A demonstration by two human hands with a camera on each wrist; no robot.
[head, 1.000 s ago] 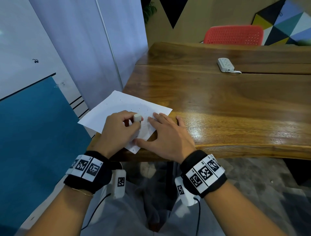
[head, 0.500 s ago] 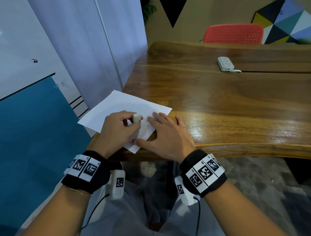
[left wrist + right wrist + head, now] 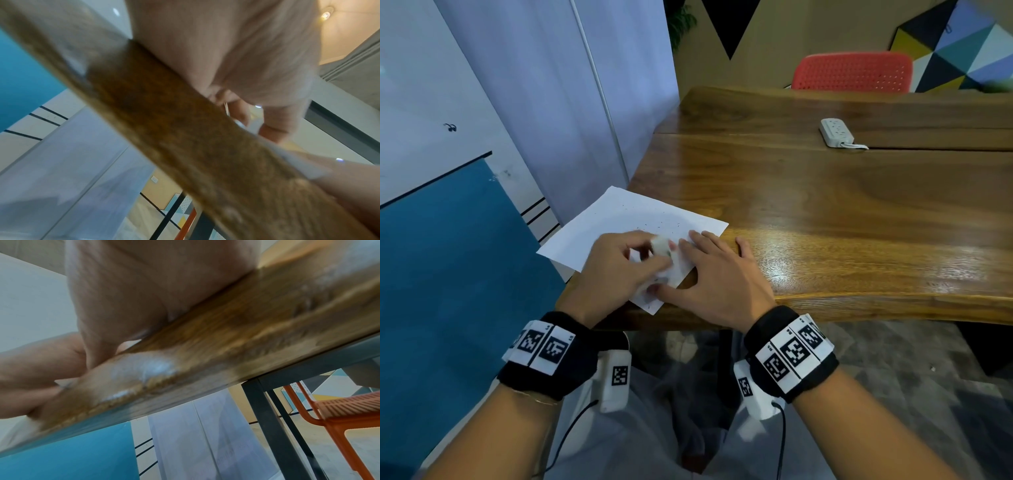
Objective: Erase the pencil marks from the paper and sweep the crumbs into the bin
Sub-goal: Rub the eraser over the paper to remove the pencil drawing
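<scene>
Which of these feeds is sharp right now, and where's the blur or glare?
Head view: mostly sharp, but the left hand and eraser are motion-smeared; a bright glare patch sits on the table beside the right hand. Left wrist view: blurred throughout. Right wrist view: soft too, with shiny highlights on the table edge.

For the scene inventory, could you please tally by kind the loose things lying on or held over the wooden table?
Sheets of paper: 1, flat at the table's near left corner
Erasers: 1, held by the left hand
Power strips: 1, at the far side
Total: 3
</scene>
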